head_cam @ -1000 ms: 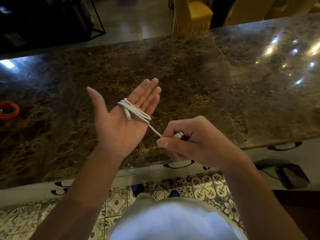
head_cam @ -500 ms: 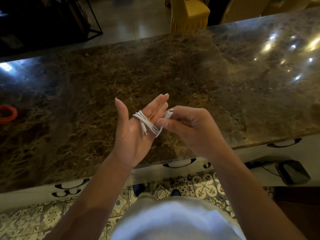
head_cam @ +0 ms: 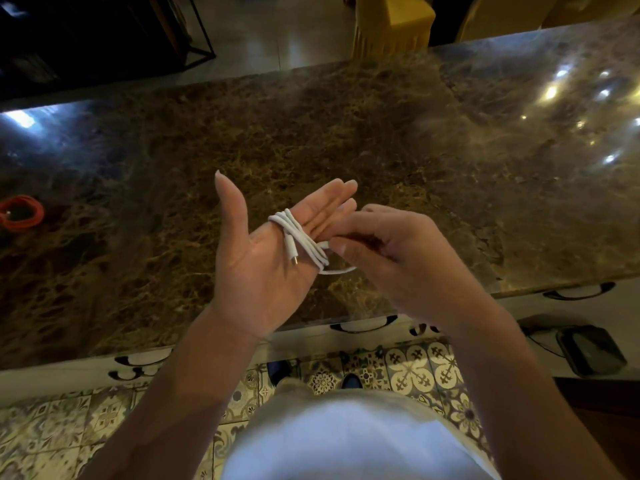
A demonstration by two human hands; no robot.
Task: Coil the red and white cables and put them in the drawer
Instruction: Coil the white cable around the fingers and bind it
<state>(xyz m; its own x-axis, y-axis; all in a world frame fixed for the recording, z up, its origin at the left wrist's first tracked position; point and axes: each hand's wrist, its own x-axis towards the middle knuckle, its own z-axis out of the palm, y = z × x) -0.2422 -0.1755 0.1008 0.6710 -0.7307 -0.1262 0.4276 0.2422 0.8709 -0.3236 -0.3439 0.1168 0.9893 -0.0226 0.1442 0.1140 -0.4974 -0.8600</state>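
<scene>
The left hand [head_cam: 263, 268] is in the middle of the frame, held above the brown stone counter [head_cam: 346, 133]. Its palm faces up, its fingers are straight and close together, and its thumb sticks up toward the top of the frame. The white cable [head_cam: 298, 237] is wrapped in loops around those four fingers. One end of the cable, with a small metal plug, lies loose on the palm and points down toward the wrist. A thin bit of cable also hangs in a small curve under the edge of the hand.

The right hand [head_cam: 391, 258] is just to the right of the left hand and touches it. Its fingers are curled, and the thumb and a finger pinch the other end of the white cable right beside the loops.

The red cable [head_cam: 21, 213] is far away at the left edge of the frame. It lies on the counter in a round coil, and no hand is near it.

Along the near edge of the counter, in the lower part of the frame, there are pale drawer fronts [head_cam: 311, 337] with dark curved handles [head_cam: 363, 325]. They look closed. Under them is a tiled floor [head_cam: 415, 368] with flower shapes. A dark flat thing [head_cam: 592, 348] with a thin wire sits at the lower right. A yellow chair [head_cam: 391, 22] stands at the top of the frame, behind the counter. The person's white shirt [head_cam: 346, 441] fills the bottom middle.
</scene>
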